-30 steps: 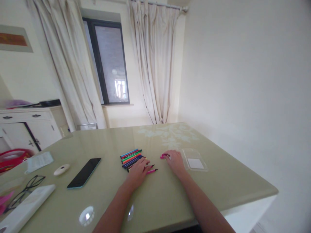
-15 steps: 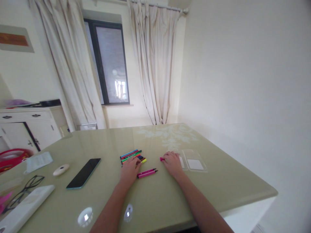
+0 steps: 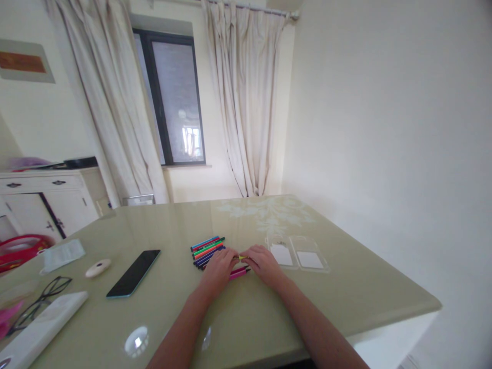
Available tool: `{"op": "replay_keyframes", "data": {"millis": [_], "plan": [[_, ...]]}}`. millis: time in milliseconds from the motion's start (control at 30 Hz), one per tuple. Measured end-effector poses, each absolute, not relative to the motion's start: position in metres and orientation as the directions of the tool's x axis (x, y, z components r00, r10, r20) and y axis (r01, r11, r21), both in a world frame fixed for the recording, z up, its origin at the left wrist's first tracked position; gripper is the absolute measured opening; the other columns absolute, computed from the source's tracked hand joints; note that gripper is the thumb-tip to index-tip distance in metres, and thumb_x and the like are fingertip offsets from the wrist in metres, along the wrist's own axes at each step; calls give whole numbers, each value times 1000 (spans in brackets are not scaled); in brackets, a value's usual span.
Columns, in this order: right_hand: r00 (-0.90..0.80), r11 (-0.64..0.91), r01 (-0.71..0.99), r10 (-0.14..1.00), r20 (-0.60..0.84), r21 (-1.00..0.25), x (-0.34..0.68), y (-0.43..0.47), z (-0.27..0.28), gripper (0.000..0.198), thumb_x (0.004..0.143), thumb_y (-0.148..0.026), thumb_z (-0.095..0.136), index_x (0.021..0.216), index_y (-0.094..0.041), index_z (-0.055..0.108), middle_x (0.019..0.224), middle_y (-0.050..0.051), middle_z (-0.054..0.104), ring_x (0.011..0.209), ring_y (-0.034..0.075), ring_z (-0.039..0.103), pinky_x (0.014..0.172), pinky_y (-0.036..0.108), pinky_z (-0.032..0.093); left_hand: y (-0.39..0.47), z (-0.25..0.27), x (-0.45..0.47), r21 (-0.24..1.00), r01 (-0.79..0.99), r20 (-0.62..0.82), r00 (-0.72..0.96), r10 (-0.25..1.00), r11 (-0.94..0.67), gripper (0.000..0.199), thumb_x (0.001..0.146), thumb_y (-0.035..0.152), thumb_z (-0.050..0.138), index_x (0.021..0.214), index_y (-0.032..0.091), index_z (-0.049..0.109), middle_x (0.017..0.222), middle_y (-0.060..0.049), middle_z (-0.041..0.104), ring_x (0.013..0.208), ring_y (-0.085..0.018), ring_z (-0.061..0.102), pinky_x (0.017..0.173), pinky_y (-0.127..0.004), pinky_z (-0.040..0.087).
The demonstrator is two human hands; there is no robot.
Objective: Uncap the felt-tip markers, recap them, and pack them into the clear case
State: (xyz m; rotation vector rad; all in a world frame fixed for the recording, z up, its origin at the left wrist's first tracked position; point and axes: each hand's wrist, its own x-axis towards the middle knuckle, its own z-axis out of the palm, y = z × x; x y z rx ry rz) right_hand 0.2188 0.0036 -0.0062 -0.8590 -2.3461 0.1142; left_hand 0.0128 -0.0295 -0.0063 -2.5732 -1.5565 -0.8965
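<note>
My left hand (image 3: 220, 266) and my right hand (image 3: 264, 260) meet over the middle of the table, fingers pinched at the two ends of a yellow marker (image 3: 242, 257). Most of that marker is hidden by the fingers. Below it lie pink markers (image 3: 239, 273), partly covered by my left hand. To the left of my left hand, several coloured markers (image 3: 206, 249) lie side by side in a row. An open clear plastic case (image 3: 294, 253) with white inserts rests just right of my right hand.
Left on the table (image 3: 172, 318) are a phone (image 3: 134, 273), a small white oval object (image 3: 98, 268), a face mask (image 3: 62, 255), glasses (image 3: 42, 300) and a long white object (image 3: 46, 325). A wall (image 3: 384, 154) stands to the right.
My right hand has moved left from beside the case to the yellow marker; the pink piece at its fingertips is out of sight. My left hand has shifted right, away from the row.
</note>
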Motion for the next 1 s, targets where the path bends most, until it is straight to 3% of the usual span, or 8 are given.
{"op": "replay_keyframes", "data": {"millis": [167,367,433,500,600,767,1000], "plan": [[-524,791,514,595,609,-331,222,5,-1,25,104,-33,54,107,-23,76,99,6,78,94,19,69,87,31,48,-34,-6,22,331,840,387,294,874,-430,23,106,31,37,110,24,58,103,-5,69,92,-20,67,76,-28,47],[-477,799,432,596,646,-417,226,11,0,30,103,-42,53,103,-26,78,95,5,80,90,20,71,86,32,50,-39,5,25,351,836,382,283,880,-422,23,106,35,37,113,25,58,110,-5,71,95,-21,70,76,-27,48],[-378,764,447,633,676,-465,238,19,-2,34,103,-43,51,101,-26,79,95,5,80,90,21,71,85,33,52,-38,5,16,372,841,396,240,886,-393,23,105,37,39,108,25,59,104,-5,73,91,-21,70,76,-28,48],[-163,677,495,688,707,-545,256,28,-5,36,102,-46,50,101,-25,79,99,7,79,93,23,72,87,35,53,-35,3,2,401,848,416,169,893,-347,26,105,38,37,105,24,60,99,-6,73,90,-22,70,78,-31,49],[28,550,586,720,693,-595,278,38,-9,38,101,-48,49,102,-25,79,101,9,78,93,25,71,88,39,54,-28,-2,-16,446,844,439,85,895,-299,30,106,37,33,109,23,60,107,-8,71,98,-24,68,85,-36,52],[-83,468,758,760,645,-454,261,30,-12,30,101,-38,53,99,-23,79,94,8,72,90,24,65,83,36,50,-20,-13,-11,480,769,494,160,854,-422,29,103,32,40,117,23,64,116,-8,63,108,-22,64,98,-37,50],[-401,497,863,785,472,-93,210,20,-8,12,97,-23,62,98,-22,74,99,8,72,101,24,62,88,36,41,-23,-19,7,471,781,380,241,893,-411,25,97,27,54,117,23,66,109,-6,68,101,-21,66,91,-32,50]]}}
